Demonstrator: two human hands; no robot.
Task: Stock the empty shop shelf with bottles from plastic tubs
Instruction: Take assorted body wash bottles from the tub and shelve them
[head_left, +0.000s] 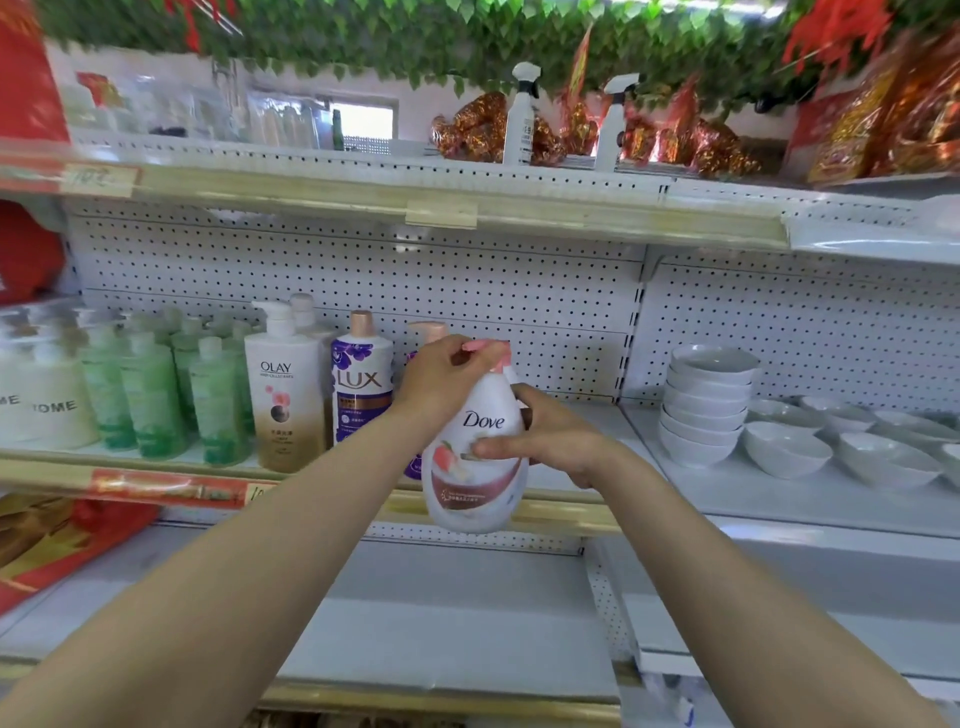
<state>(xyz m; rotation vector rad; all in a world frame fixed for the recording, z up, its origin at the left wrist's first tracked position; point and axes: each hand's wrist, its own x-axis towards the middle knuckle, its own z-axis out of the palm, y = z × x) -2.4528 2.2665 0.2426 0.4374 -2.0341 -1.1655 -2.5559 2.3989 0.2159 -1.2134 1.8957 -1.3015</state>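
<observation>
— What is nearest to the camera?
— Two bare forearms come up from 6 o'clock, over the white lower shelf (441, 613).
— And the hands?
— Both hold the white plastic Dove pump bottle with a pink pump head (475, 447). The left hand (441, 379) sits at 12 o'clock of the bottle, with its fingers curled over the pump head. The right hand (545, 436) is at 3 o'clock of the bottle. Its fingers wrap round the back of the body and the thumb lies across the front label.
— Where is the bottle itself?
— In the air, almost upright, in front of the gold front edge of the middle shelf (561, 512). Its base hangs lower than that edge, so it does not stand on the shelf.
— What stands behind it?
— At 10 o'clock of it is a purple Lux bottle with a copper cap (362, 384), then a white and gold Olay pump bottle (283, 400), then a group of pale green bottles (150, 400), which are blurred. Another purple bottle (414, 467) is mostly hidden behind the left arm. At 3 o'clock, well apart, is a stack of white bowls (706, 405). Farther back is the white perforated back panel (467, 291). At 12 o'clock, on the top shelf, are two white spray bottles (521, 117).
</observation>
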